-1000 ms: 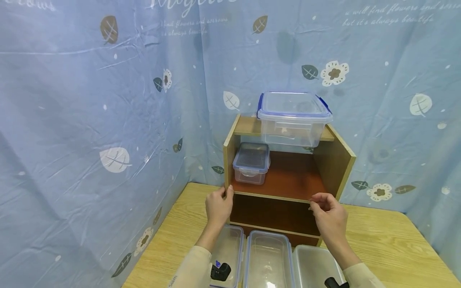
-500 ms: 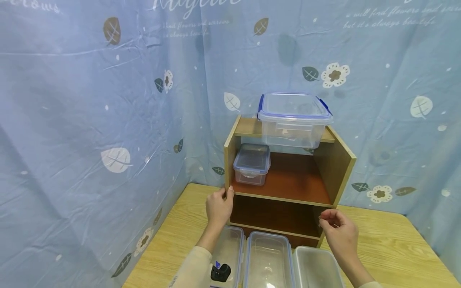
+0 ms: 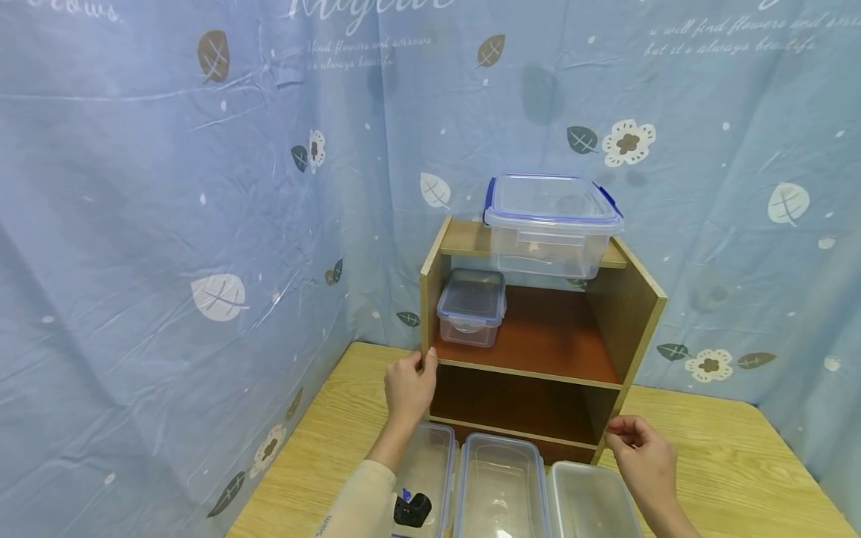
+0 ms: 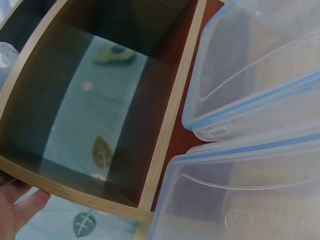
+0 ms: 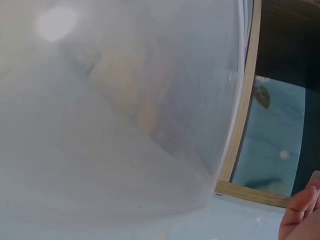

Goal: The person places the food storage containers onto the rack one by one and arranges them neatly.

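A wooden shelf unit (image 3: 548, 336) with reddish-brown boards stands on the table. My left hand (image 3: 409, 385) grips the front edge of its left side panel (image 3: 430, 299), just below the middle board. In the left wrist view, the left fingertips (image 4: 34, 207) lie at that edge. My right hand (image 3: 642, 456) is low at the right side panel (image 3: 635, 329), fingers bent and pinching its front edge. The right wrist view shows right fingers (image 5: 302, 202) overlapping the edge, one fingertip on the inner side. The lower compartment is open at the back, with the curtain showing through.
A large clear box with blue clips (image 3: 554, 228) sits on the top board. A smaller lidded box (image 3: 471, 306) stands at the left of the middle board. Three clear bins, left (image 3: 437, 456), middle (image 3: 504, 471) and right (image 3: 595, 497), stand before the unit. Patterned curtains (image 3: 303, 246) hang behind.
My right hand has moved down and right, from the middle board's front edge to the lower right side panel. My left hand stays at the left panel.
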{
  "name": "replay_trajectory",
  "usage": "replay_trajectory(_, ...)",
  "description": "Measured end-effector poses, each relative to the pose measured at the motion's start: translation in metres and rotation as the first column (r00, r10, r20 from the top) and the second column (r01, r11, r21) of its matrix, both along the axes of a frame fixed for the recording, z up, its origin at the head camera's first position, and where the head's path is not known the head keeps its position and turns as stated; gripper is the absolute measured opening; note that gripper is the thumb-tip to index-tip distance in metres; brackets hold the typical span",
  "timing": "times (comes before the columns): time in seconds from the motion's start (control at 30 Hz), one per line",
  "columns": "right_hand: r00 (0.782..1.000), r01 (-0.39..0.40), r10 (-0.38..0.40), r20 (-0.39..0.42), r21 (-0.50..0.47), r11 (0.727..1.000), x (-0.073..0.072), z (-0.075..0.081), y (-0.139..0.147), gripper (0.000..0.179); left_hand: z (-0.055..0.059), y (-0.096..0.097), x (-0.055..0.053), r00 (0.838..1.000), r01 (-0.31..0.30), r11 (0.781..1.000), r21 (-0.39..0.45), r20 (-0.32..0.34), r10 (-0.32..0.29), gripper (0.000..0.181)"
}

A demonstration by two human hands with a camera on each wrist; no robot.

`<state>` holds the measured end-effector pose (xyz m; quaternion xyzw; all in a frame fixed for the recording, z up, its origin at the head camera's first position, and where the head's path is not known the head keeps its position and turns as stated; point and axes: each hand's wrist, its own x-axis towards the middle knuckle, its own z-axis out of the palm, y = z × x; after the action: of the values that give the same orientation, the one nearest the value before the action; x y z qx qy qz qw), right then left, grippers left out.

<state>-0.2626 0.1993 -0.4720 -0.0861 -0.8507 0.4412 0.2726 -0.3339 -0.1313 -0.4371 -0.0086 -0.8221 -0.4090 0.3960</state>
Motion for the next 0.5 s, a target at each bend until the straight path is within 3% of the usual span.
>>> replay_trajectory(0.17,0.995,-0.028,0.027,0.091,0.011,1.0,0.002,0.003,0.003,0.012,-0.001,0.0,0.0,1.0,-0.004,1.0,-0.004,0.002,0.004,0.04)
replay_trajectory(0.5,0.947,-0.085,0.071,0.314,0.033,0.996,0.006,0.0,0.027,0.021,0.0,0.001,0.001,1.0,-0.019,1.0,-0.003,0.012,0.019,0.041)
